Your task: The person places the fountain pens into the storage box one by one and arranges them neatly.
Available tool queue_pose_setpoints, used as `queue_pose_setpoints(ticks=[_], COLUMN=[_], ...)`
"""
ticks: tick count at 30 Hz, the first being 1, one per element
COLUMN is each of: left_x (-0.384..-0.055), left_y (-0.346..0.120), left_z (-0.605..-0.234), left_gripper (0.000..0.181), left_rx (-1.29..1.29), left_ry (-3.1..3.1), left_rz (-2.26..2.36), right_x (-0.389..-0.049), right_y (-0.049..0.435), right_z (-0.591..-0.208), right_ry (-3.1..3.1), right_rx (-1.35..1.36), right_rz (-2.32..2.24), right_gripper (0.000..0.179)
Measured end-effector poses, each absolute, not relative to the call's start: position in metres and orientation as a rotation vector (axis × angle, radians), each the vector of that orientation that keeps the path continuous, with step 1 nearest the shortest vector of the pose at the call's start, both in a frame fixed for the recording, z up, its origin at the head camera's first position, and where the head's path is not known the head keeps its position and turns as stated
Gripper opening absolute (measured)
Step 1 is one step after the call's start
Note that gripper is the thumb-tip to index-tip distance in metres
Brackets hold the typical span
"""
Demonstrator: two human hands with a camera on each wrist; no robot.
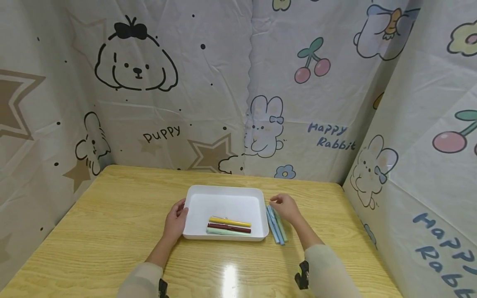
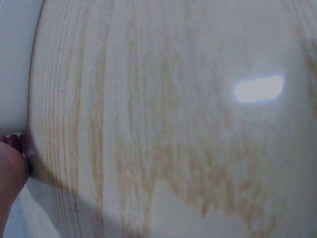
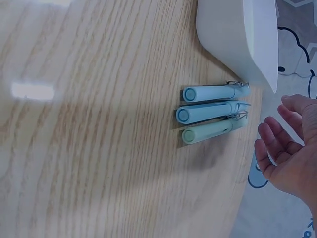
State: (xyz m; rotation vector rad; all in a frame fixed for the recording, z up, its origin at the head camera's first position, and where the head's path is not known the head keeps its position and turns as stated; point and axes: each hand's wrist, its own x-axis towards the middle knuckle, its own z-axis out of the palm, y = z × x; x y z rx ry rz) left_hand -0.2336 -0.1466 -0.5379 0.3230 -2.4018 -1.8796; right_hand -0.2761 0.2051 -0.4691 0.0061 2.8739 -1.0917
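Observation:
A white rectangular tray (image 1: 201, 203) holds a yellow pen (image 1: 230, 222), a dark red pen (image 1: 228, 228) and a mint green pen (image 1: 228, 232), lying side by side near its front wall. My left hand (image 1: 174, 223) holds the tray's left side, thumb by the rim; the left wrist view catches just part of it. Over the far ends of two light blue pens (image 3: 205, 113) and a pale green pen (image 3: 210, 130) hovers my right hand (image 3: 292, 148), its fingers loosely bent with nothing between them. Those pens lie on the table beside the tray's right wall.
The tray stands on a wood-grain table (image 1: 130, 198). Printed cloth (image 1: 216, 82) with puppies, rabbits and cherries hangs behind it and along both sides. Light reflects off the tabletop near the front.

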Motion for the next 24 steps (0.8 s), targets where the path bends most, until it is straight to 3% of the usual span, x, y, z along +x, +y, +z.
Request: queue_pose_setpoints(ticks=[24], left_x=[-0.233], left_y=[-0.146], left_z=[-0.535], left_gripper=[0.042], left_rx=[0.331], left_ry=[-2.400], left_rz=[-1.878], right_x=[-0.267], right_y=[0.227], right_z=[-0.491], right_ry=[2.856], right_rx=[0.123], right_rz=[-1.120], right_gripper=[0.028])
